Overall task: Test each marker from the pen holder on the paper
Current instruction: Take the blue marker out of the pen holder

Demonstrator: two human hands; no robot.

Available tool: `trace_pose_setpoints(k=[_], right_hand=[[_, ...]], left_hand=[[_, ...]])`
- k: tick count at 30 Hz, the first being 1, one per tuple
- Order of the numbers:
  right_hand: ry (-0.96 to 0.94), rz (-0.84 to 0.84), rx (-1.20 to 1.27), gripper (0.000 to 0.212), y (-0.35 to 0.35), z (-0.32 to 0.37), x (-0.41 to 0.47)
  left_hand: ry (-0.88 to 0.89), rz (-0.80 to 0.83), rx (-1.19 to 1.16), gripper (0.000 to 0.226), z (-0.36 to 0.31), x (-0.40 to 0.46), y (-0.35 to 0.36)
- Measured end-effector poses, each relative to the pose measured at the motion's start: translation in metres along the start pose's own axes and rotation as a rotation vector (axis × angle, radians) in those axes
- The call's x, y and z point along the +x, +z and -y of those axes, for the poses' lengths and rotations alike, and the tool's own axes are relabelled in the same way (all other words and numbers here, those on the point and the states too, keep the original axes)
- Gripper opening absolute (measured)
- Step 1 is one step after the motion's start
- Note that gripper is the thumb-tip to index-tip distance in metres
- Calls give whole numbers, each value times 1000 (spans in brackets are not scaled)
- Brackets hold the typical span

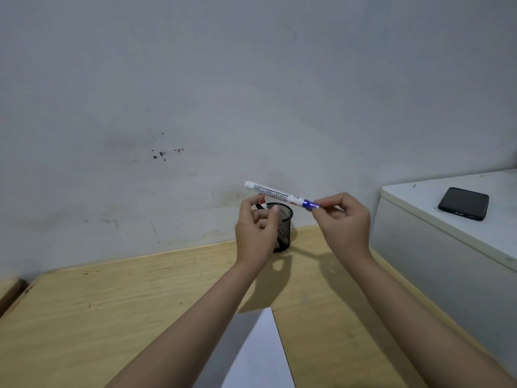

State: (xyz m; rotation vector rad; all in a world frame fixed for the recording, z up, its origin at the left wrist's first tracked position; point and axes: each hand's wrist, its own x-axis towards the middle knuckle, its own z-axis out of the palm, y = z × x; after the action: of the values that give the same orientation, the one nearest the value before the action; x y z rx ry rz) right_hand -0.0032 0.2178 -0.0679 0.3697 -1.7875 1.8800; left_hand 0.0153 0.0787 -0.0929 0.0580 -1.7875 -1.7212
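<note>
My right hand (342,219) pinches the blue cap end of a white marker (275,193), which lies almost level in the air above the black mesh pen holder (284,228). My left hand (256,228) hovers just below the marker's white end, fingers curled and apart, in front of the holder. It hides much of the holder. A red-and-black marker tip (261,205) shows in the holder behind the left fingers. White paper (257,354) lies on the wooden table (112,303) at the bottom, between my forearms.
A white cabinet (447,247) stands higher than the table on the right, with a black phone (463,203) on top. A stained grey wall (195,107) rises right behind the table and holder. Another wooden edge (8,292) shows at far left.
</note>
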Motion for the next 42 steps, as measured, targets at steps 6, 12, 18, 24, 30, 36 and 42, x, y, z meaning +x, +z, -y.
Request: trace_pose_setpoints(k=[6, 12, 18, 24, 30, 36, 42], right_hand=[[150, 79, 125, 11, 12, -12, -46], [123, 290, 68, 12, 21, -10, -60], [163, 261, 107, 7, 36, 11, -45], [281, 255, 121, 12, 51, 20, -44], [354, 178, 202, 15, 53, 17, -43], [375, 398, 148, 20, 72, 10, -63], [328, 328, 201, 22, 71, 14, -53]], left_hand=[[-60, -89, -229, 29, -27, -21, -15], [30, -119, -68, 29, -35, -25, -39], [147, 59, 191, 22, -37, -28, -59], [179, 118, 313, 15, -36, -31, -72], [104, 97, 349, 16, -21, -39, -94], [180, 107, 367, 15, -17, -43, -99], [-42, 146, 359, 19, -6, -40, -123]])
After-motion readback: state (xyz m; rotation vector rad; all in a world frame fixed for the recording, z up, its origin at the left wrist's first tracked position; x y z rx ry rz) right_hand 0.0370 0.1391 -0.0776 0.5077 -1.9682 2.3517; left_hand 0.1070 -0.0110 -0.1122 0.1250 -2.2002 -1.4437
